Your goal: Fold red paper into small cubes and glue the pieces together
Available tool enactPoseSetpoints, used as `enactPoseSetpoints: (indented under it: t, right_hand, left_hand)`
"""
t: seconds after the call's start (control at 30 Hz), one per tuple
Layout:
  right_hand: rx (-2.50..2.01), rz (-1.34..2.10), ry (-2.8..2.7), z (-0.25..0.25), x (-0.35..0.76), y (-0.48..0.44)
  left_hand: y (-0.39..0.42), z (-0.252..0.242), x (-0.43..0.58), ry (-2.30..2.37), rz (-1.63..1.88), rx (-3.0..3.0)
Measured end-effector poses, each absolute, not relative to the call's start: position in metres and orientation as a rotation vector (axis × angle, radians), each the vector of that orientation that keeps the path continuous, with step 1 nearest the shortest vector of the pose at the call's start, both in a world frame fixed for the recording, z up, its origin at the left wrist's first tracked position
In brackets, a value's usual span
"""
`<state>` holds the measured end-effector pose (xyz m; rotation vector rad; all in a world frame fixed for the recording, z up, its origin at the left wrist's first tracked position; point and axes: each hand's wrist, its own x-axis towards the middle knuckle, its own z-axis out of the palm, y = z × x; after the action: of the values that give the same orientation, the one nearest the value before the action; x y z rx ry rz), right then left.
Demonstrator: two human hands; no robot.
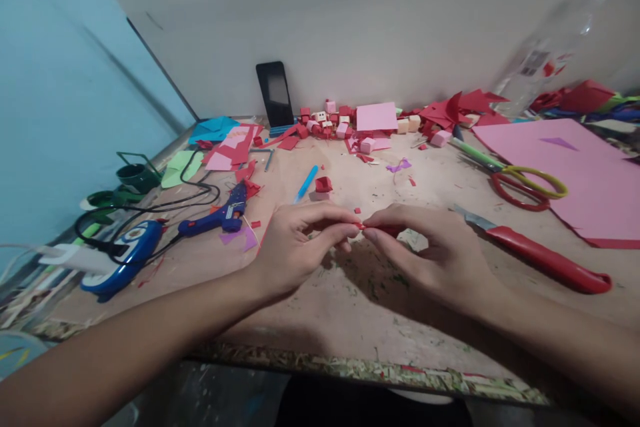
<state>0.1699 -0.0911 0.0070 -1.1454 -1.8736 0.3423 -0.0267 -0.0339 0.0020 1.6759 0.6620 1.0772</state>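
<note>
Over the front middle of the table, my left hand (305, 240) and my right hand (433, 250) meet fingertip to fingertip. Between them is a small piece of red paper (361, 226), pinched by the thumb and forefinger of each hand; the fingers hide most of it. Just beyond my hands stands a small red and pink paper box (323, 185), with a blue pen (306, 183) lying to its left. A tiny red scrap (357, 210) lies right behind my fingertips.
Left are a blue glue gun (220, 213) and a blue power strip (123, 260) with cords. Right lie a red-handled knife (545, 257), scissors (525, 183) and pink sheets (540, 153). A phone (275, 95), small cubes (327, 123) and a plastic bottle (550, 57) line the back wall.
</note>
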Motion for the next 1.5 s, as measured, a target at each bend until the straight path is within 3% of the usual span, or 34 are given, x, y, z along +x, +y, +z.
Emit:
enactPoseSetpoints:
  t: [0.37,0.9,1.5]
  right_hand:
    - [-1.097,0.227,-1.91,0.007,0.176,-0.088]
    - [-1.05,0.274,-1.953,0.009,0.177,-0.089]
    - [-1.09,0.78,-1.787,0.016,0.175,-0.085]
  left_hand:
    - [-0.033,0.005,-0.025,0.642,0.924,1.384]
    - [-0.025,0.005,-0.028,0.604,0.826,1.514]
    - [-0.026,0.011,-0.028,0.693,0.825,1.349]
